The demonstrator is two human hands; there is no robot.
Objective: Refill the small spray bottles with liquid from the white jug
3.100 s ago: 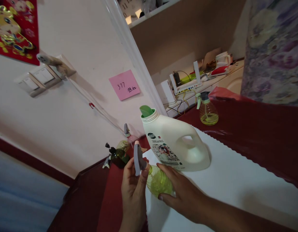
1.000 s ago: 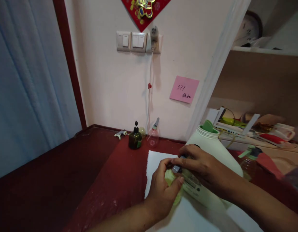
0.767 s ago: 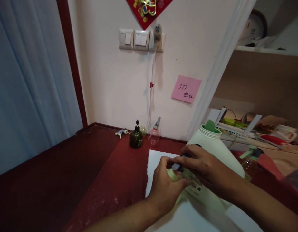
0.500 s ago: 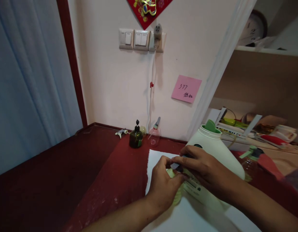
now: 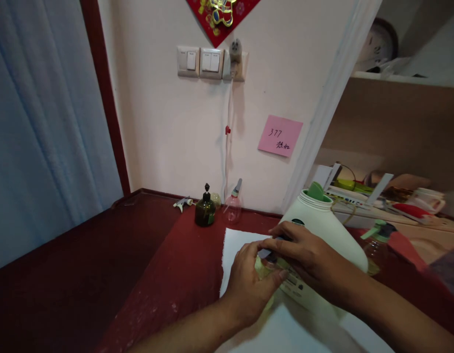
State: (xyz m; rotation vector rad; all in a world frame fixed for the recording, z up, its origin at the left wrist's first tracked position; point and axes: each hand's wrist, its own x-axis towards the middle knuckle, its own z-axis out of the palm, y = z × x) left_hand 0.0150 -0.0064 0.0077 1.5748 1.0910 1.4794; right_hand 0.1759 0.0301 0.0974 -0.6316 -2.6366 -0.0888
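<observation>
A translucent yellow-green spray bottle (image 5: 260,267) stands over the white sheet (image 5: 232,247), largely covered by my hands. My left hand (image 5: 245,289) is wrapped round its upper part, thumb pointing right across the front. From the right, my right hand (image 5: 309,252) reaches over the top, its fingers closed on the grey spray head (image 5: 264,253). Most of that head is hidden under the fingers. Just behind my right hand is a large pale green jug (image 5: 322,223), uncapped, with a green scoop (image 5: 315,190) sticking out of its mouth.
Near the wall stand a dark green pump bottle (image 5: 204,212) and a pink spray bottle (image 5: 232,208), with a loose spray head (image 5: 183,203) to their left. Another spray bottle (image 5: 376,250) is right of the jug. A cluttered shelf (image 5: 407,215) lies behind at right.
The view has shifted slightly. My left hand's fingers have moved a little round the bottle, and its thumb now lies straighter across the front. My right hand stays on the spray head.
</observation>
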